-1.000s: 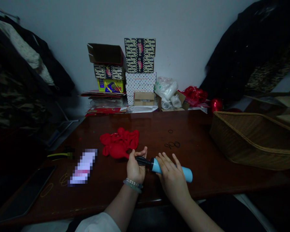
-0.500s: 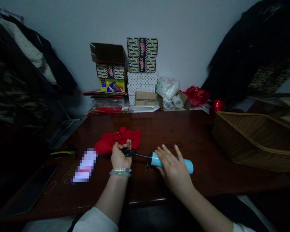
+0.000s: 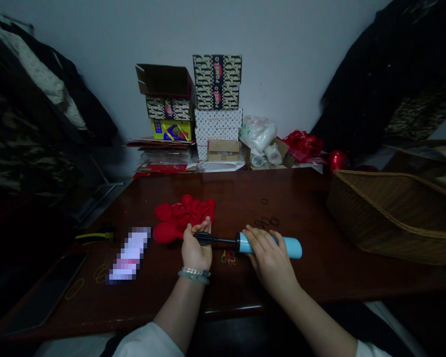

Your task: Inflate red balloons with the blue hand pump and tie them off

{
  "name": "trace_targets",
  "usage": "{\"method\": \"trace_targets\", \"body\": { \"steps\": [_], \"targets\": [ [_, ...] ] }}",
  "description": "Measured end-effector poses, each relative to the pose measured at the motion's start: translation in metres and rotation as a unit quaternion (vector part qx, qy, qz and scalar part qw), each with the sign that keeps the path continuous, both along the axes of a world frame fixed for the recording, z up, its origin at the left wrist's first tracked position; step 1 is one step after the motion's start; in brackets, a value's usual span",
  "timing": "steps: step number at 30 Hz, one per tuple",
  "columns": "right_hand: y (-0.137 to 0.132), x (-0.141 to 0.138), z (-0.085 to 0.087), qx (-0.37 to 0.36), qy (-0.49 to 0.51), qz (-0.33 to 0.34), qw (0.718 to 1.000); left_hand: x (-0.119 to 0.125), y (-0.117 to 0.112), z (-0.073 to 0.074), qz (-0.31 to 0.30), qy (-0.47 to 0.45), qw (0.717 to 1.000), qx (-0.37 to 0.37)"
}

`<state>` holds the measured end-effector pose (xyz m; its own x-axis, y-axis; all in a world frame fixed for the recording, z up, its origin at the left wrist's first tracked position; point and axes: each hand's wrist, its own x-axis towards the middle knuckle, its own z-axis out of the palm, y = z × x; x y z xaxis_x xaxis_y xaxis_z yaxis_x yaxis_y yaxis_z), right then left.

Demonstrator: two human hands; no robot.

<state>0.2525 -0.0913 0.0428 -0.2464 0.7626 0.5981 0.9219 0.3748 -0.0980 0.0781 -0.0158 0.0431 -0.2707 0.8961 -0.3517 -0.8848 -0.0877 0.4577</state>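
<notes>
My left hand [image 3: 196, 248] is closed round the black handle end of a hand pump, where a partly swollen red balloon [image 3: 167, 231] sits on the nozzle. My right hand [image 3: 268, 257] grips the pump's light blue barrel [image 3: 288, 246], which lies sideways just above the dark wooden table [image 3: 245, 193]. The thin black rod between handle and barrel is partly drawn out. A heap of flat red balloons [image 3: 188, 210] lies just behind my left hand.
Small black rubber bands [image 3: 266, 221] and coloured ones [image 3: 228, 257] lie near the pump. A large wicker basket [image 3: 390, 213] stands at the right. Stacked patterned boxes [image 3: 215, 104] and bags line the wall. A phone [image 3: 46, 292] and yellow bands [image 3: 74, 288] lie front left.
The pump rod was pulled out as my left hand moved left, then pushed partly back in. The balloon on the nozzle looks a little fuller.
</notes>
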Motion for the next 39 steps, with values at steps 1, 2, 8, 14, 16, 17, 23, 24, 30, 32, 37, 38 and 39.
{"method": "trace_targets", "body": {
  "steps": [1,2,8,14,16,17,23,24,30,32,37,38,39],
  "targets": [
    [0.0,-0.001,-0.002,0.005,-0.003,0.001,1.0,0.004,-0.002,-0.001,-0.007,0.003,1.0,0.002],
    [0.0,-0.002,-0.004,0.011,-0.004,0.001,1.0,0.007,-0.004,-0.003,-0.013,0.006,1.0,0.002],
    [0.003,-0.004,-0.015,0.019,0.011,0.011,1.0,0.017,-0.007,-0.006,-0.026,0.01,0.999,-0.023],
    [0.002,-0.006,-0.002,0.008,-0.004,0.022,1.0,0.0,0.001,0.013,-0.001,0.002,1.0,-0.028],
    [0.002,-0.006,0.003,0.016,-0.008,0.024,1.0,-0.007,0.003,0.021,0.011,-0.005,0.999,-0.033],
    [0.002,-0.005,0.005,0.02,-0.009,0.024,0.999,-0.011,0.004,0.023,0.017,-0.008,0.999,-0.035],
    [0.002,-0.002,0.007,0.027,-0.008,0.033,0.999,-0.029,0.01,0.028,0.028,-0.023,0.999,-0.029],
    [0.001,-0.002,0.008,0.025,-0.007,0.033,0.999,-0.031,0.01,0.028,0.03,-0.022,0.999,-0.025],
    [-0.005,0.002,0.009,-0.013,0.0,0.002,1.0,-0.033,0.01,0.022,0.022,-0.005,1.0,-0.003],
    [-0.006,0.009,0.009,-0.031,0.001,-0.001,1.0,-0.036,0.011,0.021,0.024,-0.005,1.0,0.002],
    [-0.01,0.025,0.011,-0.061,-0.003,0.004,0.998,-0.046,0.016,0.019,0.035,-0.033,0.999,0.019],
    [-0.01,0.026,0.013,-0.056,-0.003,0.011,0.998,-0.046,0.016,0.019,0.034,-0.037,0.998,0.024],
    [-0.011,0.025,0.014,-0.048,-0.001,0.017,0.999,-0.045,0.015,0.018,0.031,-0.038,0.998,0.029]
  ]
}}
